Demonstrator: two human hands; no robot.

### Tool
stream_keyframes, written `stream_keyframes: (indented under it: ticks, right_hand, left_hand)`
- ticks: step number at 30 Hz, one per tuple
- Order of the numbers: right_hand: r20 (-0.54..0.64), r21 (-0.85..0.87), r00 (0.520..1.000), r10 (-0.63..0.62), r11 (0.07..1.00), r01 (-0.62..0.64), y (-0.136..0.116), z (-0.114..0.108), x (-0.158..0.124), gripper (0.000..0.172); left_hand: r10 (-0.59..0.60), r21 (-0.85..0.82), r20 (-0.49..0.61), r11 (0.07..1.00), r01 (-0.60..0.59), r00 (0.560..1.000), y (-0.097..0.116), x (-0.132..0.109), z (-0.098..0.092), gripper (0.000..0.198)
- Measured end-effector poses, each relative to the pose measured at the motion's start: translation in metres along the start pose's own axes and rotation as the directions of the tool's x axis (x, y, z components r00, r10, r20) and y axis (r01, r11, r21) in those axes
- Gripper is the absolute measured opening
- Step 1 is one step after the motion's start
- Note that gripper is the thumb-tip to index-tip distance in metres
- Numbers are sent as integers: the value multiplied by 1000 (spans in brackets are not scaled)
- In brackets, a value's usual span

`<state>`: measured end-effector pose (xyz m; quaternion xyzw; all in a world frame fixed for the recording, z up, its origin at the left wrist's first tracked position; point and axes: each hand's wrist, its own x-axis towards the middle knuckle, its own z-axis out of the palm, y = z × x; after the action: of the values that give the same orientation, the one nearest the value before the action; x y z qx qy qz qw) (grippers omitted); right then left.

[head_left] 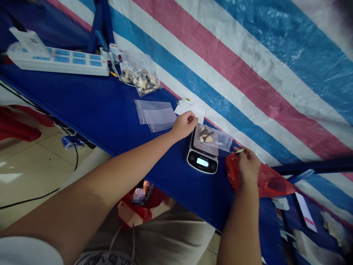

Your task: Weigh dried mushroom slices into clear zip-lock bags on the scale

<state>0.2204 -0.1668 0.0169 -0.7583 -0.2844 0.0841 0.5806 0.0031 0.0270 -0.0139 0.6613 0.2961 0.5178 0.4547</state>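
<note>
A small digital kitchen scale (202, 160) with a lit display stands on the blue tabletop. On its pan lies a clear plastic bag (222, 140) holding several pale and brown dried pieces (206, 134). My left hand (184, 126) is closed at the pan's upper left corner, beside the bag. Whatever its curled fingers may hold is hidden. To the right of the scale, my right hand (248, 163) pinches a pale dried piece (239, 151) between thumb and fingers. Beneath that hand spreads a red plastic bag (273, 183), its contents out of sight.
Flat zip bags (158, 116) and a white paper (190, 109) lie left of the scale. Farther back are a filled clear bag (142, 75), a screwdriver (106, 48) and a power strip (64, 62). A phone (305, 211) lies right; a striped sheet (220, 62) borders the table.
</note>
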Motion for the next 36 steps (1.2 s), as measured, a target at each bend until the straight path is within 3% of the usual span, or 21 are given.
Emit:
stream_keyframes:
  ticks: [3,5,10,16,20,36]
  right_hand:
    - [-53,-213,991,-124,971,110,2,-4,3,26]
    - [-75,-259,987,-144,958,120,4,-7,4,29]
    - [-52,-67,995,-87,994,83,4,-6,2,45]
    - [-23,63,999,31,998,-30,2,-3,0,23]
    - [-21,172,994,107,980,-102,1,-2,-1,23]
    - [11,154,999,43,987,-44,1,-1,-3,32]
  left_hand:
    - [-2,3,0,1000,2,1000,0,0,0,21]
    - [-6,8,1,1000,6,1000,-1,0,0,21]
    - [-9,7,10,1000,9,1000,-1,0,0,21]
    - [-26,16,21,1000,25,999,1,0,-1,21]
    - [-11,11,17,1000,11,1000,-1,0,0,20]
    - [-27,3,24,1000,27,999,-1,0,0,20]
